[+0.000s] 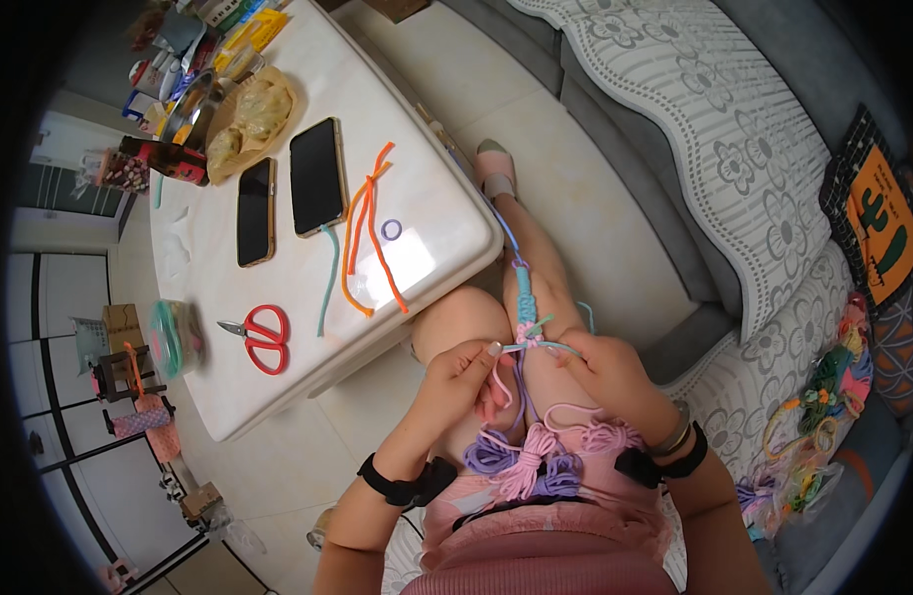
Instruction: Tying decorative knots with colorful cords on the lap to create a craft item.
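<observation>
A knotted cord piece [527, 294], turquoise above and pink below, stretches over the lap from a blue cord [508, 227] and a small purple ring. My left hand [464, 383] pinches the left end of a teal cord at the pink knots, with a pink strand beside its fingers. On the other side my right hand [601, 364] grips the same teal cord between thumb and finger. A short green cord end [542, 325] sticks out of the knots. Bundles of pink cord [529, 465] and purple cord [492, 452] lie on the lap below.
On the white table [441, 201] lie red-handled scissors [266, 340], two phones [316, 177], orange cords [356, 238], a teal cord [330, 286] and a purple ring [391, 230]. A bottle [166, 160] and food stand farther off. Coloured cords [836, 387] lie on the sofa at right.
</observation>
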### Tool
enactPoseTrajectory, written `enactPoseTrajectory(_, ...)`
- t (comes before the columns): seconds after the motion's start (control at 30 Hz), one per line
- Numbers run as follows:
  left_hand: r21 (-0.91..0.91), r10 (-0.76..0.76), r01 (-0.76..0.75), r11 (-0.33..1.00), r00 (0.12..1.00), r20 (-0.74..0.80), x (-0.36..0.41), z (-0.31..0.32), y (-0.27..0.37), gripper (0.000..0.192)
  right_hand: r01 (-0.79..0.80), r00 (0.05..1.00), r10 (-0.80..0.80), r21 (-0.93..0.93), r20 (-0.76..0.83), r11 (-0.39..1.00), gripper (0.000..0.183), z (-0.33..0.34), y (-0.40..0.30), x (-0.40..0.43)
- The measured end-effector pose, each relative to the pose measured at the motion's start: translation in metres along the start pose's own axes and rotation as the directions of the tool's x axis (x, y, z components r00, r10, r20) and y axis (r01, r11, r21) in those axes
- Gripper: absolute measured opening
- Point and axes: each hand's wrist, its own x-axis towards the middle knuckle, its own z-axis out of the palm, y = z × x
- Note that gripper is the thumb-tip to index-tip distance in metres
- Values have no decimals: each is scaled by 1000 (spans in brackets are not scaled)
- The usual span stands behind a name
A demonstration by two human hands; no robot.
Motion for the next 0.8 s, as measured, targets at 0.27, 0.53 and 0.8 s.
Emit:
enactPoseTrajectory(0.27,173,217,-213,962,976,-9,7,21,4,29,47,998,-46,20,-44,999,14,16,-17,2)
enactPoseTrajectory(0.53,157,114,-91,983,982,-148,15,27,5,22,84,996,-83,32,-35,996,12,14,-18,1)
enactPoseTrajectory(0.8,206,257,-216,954,946,-199,18,18,-5,23,14,1000,-8,224,-28,974,15,18,-3,-6)
